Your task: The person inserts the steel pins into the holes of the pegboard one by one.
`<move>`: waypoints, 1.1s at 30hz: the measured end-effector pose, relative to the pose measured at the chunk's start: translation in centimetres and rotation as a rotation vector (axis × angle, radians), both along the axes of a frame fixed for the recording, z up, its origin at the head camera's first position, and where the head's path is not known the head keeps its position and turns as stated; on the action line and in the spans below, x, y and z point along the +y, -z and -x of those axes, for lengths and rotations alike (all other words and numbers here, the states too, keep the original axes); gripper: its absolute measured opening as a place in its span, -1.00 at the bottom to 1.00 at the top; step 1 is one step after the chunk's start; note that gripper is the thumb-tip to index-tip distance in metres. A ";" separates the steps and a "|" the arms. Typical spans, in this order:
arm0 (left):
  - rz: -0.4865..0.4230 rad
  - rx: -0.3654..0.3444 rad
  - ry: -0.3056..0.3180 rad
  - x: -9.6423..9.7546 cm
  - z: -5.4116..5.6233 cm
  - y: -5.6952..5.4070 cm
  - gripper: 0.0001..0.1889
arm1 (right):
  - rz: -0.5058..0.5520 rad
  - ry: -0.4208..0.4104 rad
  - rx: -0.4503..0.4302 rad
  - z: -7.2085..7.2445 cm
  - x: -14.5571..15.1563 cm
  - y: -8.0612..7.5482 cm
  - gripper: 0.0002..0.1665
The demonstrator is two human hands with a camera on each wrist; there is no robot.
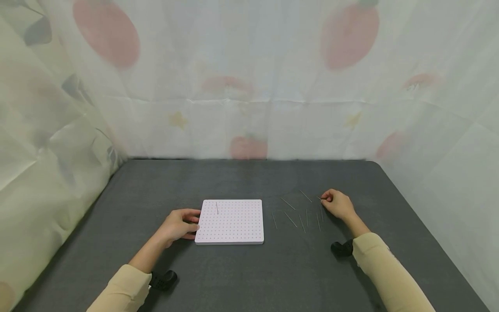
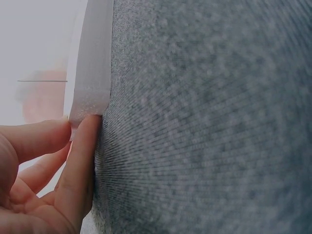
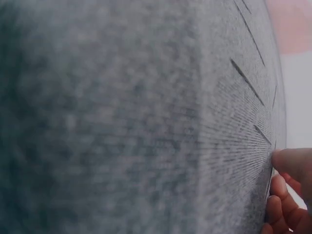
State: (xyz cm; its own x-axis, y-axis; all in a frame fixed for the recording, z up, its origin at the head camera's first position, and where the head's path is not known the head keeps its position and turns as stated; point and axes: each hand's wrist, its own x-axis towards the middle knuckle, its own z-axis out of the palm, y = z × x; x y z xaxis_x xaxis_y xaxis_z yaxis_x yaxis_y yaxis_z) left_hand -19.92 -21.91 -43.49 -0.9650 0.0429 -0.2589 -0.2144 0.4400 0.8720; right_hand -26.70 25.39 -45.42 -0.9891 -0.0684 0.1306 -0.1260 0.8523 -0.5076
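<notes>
A white board (image 1: 230, 223) dotted with rows of small holes lies on the table, with one thin metal pin (image 1: 217, 208) standing upright from its upper left part. My left hand (image 1: 180, 225) grips the board's left edge; in the left wrist view the thumb and a finger (image 2: 84, 156) meet at the board's end (image 2: 92, 73). Off to the right, my right hand (image 1: 338, 204) is low over the table, and its thumb and fingertips pinch a thin metal pin (image 1: 319, 198) whose end sticks out to the left. The fingertips partly hide this pin.
Several thin metal pins (image 1: 290, 219) lie scattered between the board and my right hand, at differing angles. Dark cloth (image 1: 249, 277) covers the table. A printed white curtain (image 1: 249, 121) hangs behind its far edge, with more curtain along both sides.
</notes>
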 end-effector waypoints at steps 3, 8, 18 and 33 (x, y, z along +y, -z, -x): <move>-0.002 0.001 -0.002 0.0 0.1 0.1 -0.47 | -0.010 0.031 -0.012 -0.1 0.0 0.1 -0.83; 0.000 0.000 -0.006 -0.1 0.1 0.1 -0.47 | -0.019 0.072 -0.043 -0.1 -0.2 0.1 -0.82; 0.005 -0.002 -0.006 0.0 0.1 0.3 -0.46 | -0.035 0.140 -0.099 -0.1 -0.6 0.0 -0.79; 0.007 -0.006 -0.008 0.0 0.1 0.3 -0.46 | -0.060 0.144 -0.065 -0.2 -0.8 -0.1 -0.74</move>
State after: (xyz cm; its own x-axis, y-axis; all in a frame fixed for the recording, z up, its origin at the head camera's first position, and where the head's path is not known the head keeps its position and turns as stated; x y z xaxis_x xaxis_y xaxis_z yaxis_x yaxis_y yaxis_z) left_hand -20.04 -21.90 -43.75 -0.9638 0.0329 -0.2647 -0.2232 0.4440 0.8678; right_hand -26.47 24.61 -45.34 -0.9955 0.0686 0.0655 0.0311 0.8884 -0.4580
